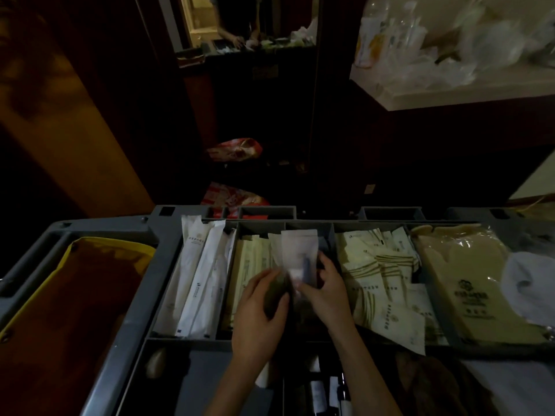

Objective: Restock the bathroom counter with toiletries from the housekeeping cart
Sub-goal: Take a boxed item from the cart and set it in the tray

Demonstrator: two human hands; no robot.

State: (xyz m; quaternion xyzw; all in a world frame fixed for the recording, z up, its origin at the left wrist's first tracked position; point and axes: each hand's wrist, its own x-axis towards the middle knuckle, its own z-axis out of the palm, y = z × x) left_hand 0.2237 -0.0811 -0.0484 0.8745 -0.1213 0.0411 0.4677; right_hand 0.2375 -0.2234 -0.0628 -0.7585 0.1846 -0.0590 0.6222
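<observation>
Cart (141,301), middle compartment: the right hand (327,291) pinches an upright white packet (300,250). The left hand (259,310), touching it, curls round a dark item (274,295), which is blurred. Cream sachets (381,274) fill the cart's next compartment rightward.

L hand (261,310): fingers smeared by motion. The dark greenish thing (274,295) under its thumb is too blurred to ID, and the grip can't be told. The packet (300,253) pinched by the R hand (329,291) is blurred too, print unreadable. R fingertips are hidden behind it. Logos on the sachets (387,280) to the right are too small to read. Near-edge compartments of the cart (163,265) are too dark to make out. The bottles (318,391) there are cut by the frame bottom, and the white cloth (528,283) at the cart's right edge is cut off. Clutter (450,40) on the counter (435,99) is blurred.
</observation>
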